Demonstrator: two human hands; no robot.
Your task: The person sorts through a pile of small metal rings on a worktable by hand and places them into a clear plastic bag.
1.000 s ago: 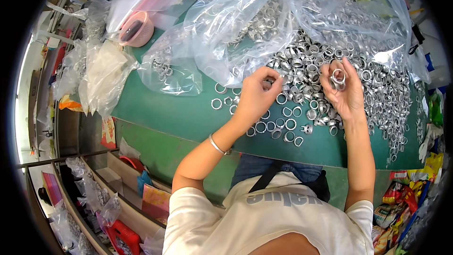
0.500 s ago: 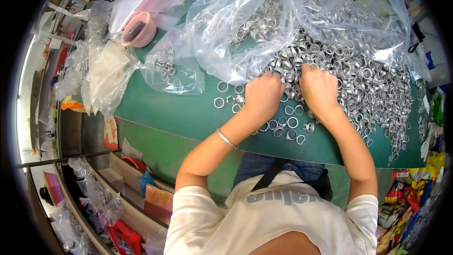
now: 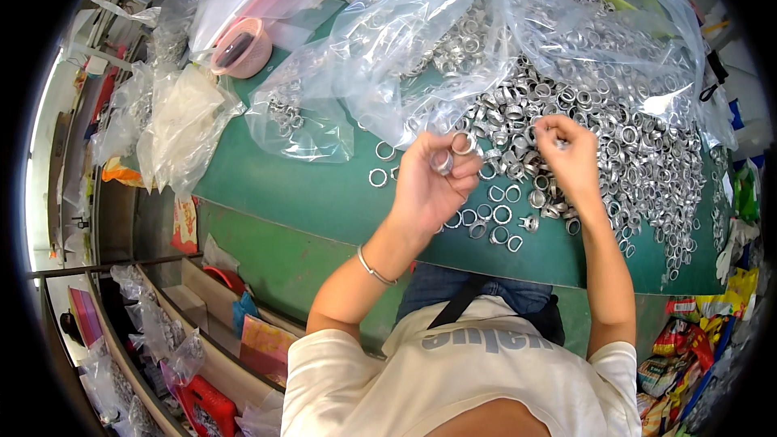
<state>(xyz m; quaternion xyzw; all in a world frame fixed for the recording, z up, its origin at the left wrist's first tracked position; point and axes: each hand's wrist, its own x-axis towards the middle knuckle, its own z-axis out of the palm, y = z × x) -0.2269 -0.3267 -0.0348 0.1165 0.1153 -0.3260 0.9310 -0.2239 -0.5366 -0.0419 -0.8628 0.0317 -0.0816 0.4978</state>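
My left hand is turned palm up above the green table, its fingers curled around silver metal rings; two show, one near the fingertips. To its right, my right hand is closed in a pinch at the near side of a large heap of similar rings. A ring shows at its fingertips, and a silvery glint lies within the curled fingers. Several loose rings lie flat on the table between my forearms.
Transparent plastic bags drape over the back of the heap. A smaller bag with rings and a pink basket stand to the left. Shelves with bagged goods line the lower left; colourful packets sit at the lower right.
My left hand has lifted off the heap's edge and turned over, showing rings in it. My right hand has shifted slightly right and changed to a pinch.
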